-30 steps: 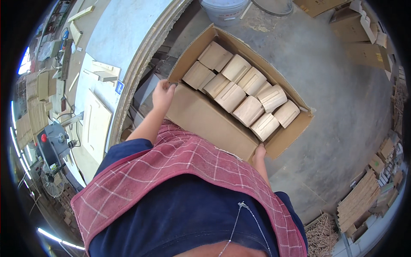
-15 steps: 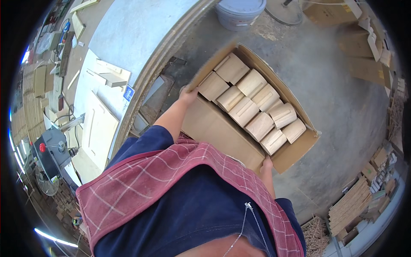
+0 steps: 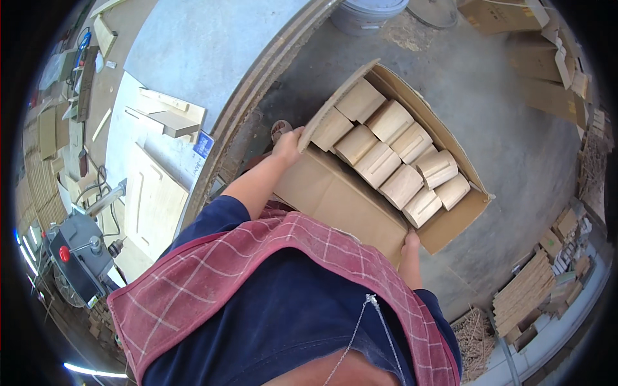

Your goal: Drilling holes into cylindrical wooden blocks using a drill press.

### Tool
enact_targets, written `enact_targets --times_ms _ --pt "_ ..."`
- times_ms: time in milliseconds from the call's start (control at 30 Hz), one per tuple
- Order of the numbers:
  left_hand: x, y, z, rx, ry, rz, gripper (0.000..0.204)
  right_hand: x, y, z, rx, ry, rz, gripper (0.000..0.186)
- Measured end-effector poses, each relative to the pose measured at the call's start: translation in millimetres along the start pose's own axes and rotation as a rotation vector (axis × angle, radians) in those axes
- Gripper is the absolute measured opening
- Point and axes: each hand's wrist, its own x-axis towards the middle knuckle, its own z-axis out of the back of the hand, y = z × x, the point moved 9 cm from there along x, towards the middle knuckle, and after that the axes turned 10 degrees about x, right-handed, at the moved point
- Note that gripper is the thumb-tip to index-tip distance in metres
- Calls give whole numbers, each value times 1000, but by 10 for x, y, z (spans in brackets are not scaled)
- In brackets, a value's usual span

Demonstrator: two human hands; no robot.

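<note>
An open cardboard box (image 3: 335,199) is held in front of my body, tilted slantwise in the view, its near flap folded out toward my apron. Inside sit several pale wooden blocks (image 3: 377,165) with curved sides, packed in rows; some have a long groove cut in the face. My left hand (image 3: 290,147) grips the box's left end at the raised flap, fingers partly hidden behind the cardboard. At the near right corner, my right hand (image 3: 411,244) holds the box wall with its thumb showing; the other fingers are hidden beneath.
To the left is a pale worktable (image 3: 212,45) with a wooden jig (image 3: 172,119), a flat grooved board (image 3: 151,199) and a grey drill machine (image 3: 77,251). A bucket (image 3: 367,16) stands ahead on the floor. Cardboard cartons (image 3: 547,100) lie far right, wood scraps (image 3: 524,289) near right.
The box and both hands have shifted slightly right in the view, along with the table and bucket. A foot in a sandal now shows beside my left hand.
</note>
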Motion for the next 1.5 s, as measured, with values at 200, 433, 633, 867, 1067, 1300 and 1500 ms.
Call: enact_targets --times_ms 200,433,633,867,1067,1300,1500 --pt "-65 -83 294 96 -7 -46 17 -464 15 -14 -47 -53 23 55" --pt "-169 142 199 167 -44 77 23 -718 380 -49 -260 -79 -38 58" --pt "-193 29 187 90 -116 113 21 -409 298 -67 -120 -82 159 50" --pt "-226 136 79 5 -227 -56 25 -73 130 59 25 -157 358 43" --pt "-256 121 172 285 -190 63 40 -235 462 -99 -28 -206 624 37" --pt "-1441 -82 514 -32 -446 -392 59 -147 498 -68 -182 -243 589 42" --pt "-2354 356 1009 -456 -377 -427 44 -1017 533 18 -251 -361 502 47"
